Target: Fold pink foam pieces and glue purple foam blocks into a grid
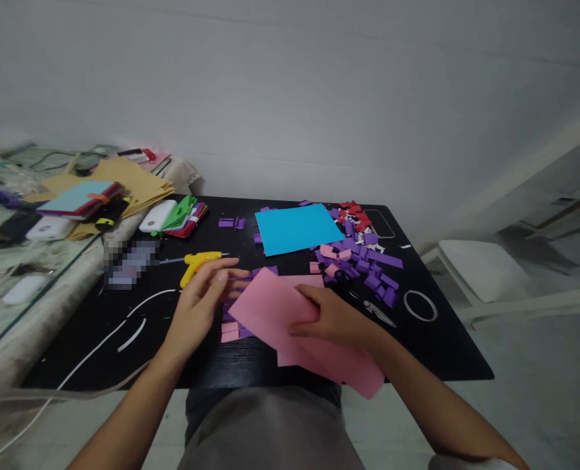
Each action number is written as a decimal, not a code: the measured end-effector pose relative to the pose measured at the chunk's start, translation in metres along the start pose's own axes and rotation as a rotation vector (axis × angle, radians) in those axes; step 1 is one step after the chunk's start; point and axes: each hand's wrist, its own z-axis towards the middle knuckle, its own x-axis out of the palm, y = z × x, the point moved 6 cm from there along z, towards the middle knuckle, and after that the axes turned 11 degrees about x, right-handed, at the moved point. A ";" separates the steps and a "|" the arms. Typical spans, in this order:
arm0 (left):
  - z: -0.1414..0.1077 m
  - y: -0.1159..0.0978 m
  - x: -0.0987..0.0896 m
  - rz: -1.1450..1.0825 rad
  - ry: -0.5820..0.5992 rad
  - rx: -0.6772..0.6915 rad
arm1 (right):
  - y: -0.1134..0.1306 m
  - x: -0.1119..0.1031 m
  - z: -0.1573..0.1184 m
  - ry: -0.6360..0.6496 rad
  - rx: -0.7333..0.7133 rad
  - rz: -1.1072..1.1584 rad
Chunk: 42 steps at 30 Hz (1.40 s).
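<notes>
My right hand (331,316) grips pink sheets (270,307), its thumb and fingers pressed on them above the near part of the black table (216,365). The sheets overlap at different angles, and one corner hangs past the table's front edge. Left of them my left hand (209,290) is held with its fingers apart and nothing in it. It is beside a yellow glue gun (192,264). Purple and pink paper pieces (229,331) lie partly hidden under the sheets. A blue sheet (297,228) lies farther back.
Purple paper pieces (375,281), red ones (355,212), scissors (378,313) and a white ring (421,305) are at the right. A white cable (98,346) crosses the left side. Folded coloured papers (186,219) lie at the back left. A white stool (480,271) stands at the right.
</notes>
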 end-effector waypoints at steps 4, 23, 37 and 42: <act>-0.005 0.020 0.012 -0.070 0.023 -0.123 | -0.005 -0.009 0.003 -0.160 0.007 0.097; 0.011 0.011 0.068 -0.088 0.171 -0.058 | -0.006 -0.006 0.009 -0.206 0.009 0.787; 0.032 0.022 0.054 0.640 -0.005 -0.054 | -0.012 0.021 0.017 -0.206 0.098 0.690; 0.028 0.018 0.063 0.491 0.044 0.046 | -0.018 0.018 0.024 -0.291 0.044 0.658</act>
